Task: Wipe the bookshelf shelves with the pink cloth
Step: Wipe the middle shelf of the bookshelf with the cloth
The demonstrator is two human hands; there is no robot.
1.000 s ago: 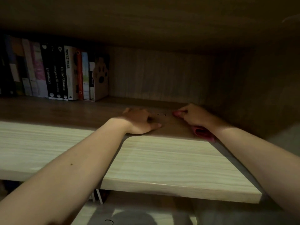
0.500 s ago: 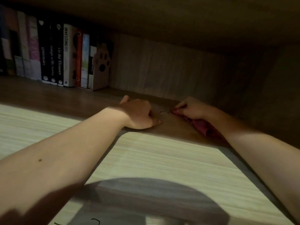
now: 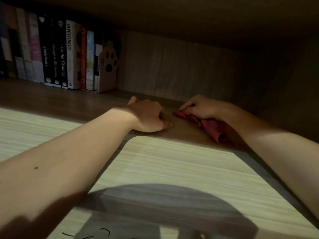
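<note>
Both my arms reach deep into a dim wooden bookshelf compartment. The shelf board (image 3: 155,166) is pale wood in the light and dark further in. My right hand (image 3: 202,107) grips the crumpled pink cloth (image 3: 210,126) and holds it against the shelf near the back right corner. One end of the cloth sticks out left of my fingers, the other trails toward my wrist. My left hand (image 3: 148,116) rests on the shelf just left of the cloth, fingers curled under, holding nothing.
A row of upright books (image 3: 57,54) fills the back left, held by a paw-print bookend (image 3: 107,69). The back panel (image 3: 172,66) and the right side wall (image 3: 284,83) close the compartment. The shelf above (image 3: 172,18) hangs low overhead.
The camera has moved closer into the shelf. My right hand has shifted the cloth slightly, showing more of it by my wrist. My left hand stays in place.
</note>
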